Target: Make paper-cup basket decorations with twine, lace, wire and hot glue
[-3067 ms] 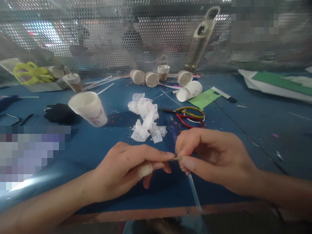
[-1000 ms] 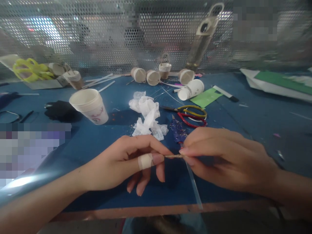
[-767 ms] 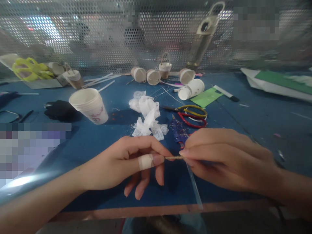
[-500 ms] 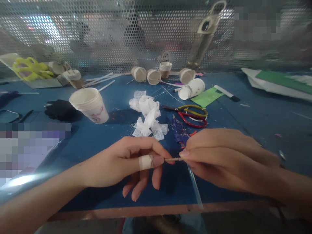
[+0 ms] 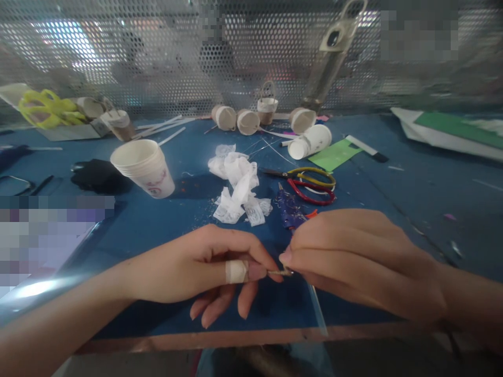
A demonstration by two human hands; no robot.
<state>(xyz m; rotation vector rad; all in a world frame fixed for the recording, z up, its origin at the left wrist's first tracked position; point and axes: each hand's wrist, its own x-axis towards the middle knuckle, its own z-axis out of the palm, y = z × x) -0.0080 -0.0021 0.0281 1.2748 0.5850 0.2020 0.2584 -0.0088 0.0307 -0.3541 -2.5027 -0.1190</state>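
Note:
My left hand [image 5: 212, 267], with a pale bandage wrapped round the thumb, pinches a short, thin piece of brown twine [image 5: 278, 272] between thumb and forefinger. Its other fingers hang loosely below. My right hand [image 5: 353, 256] is closed at the twine's other end, thumb and fingertips pressed together on it. That end looks bent and is partly hidden. Behind the right fingers lies a blue glue gun [image 5: 288, 207] covered in glue strings. A clear stick [image 5: 319, 311] lies under the right hand near the table edge.
Crumpled white tissue [image 5: 236, 173] lies ahead of my hands, beside scissors [image 5: 312, 183] with yellow and red handles. Stacked paper cups [image 5: 145, 167] lean at left. Small cup baskets [image 5: 267, 110] line the back by a perforated metal screen [image 5: 165, 63]. A bottle [image 5: 328, 57] stands there.
The twine's right end now shows a bend, where it was straight before. My right fingertips have shifted slightly left, and the left hand has dropped a little.

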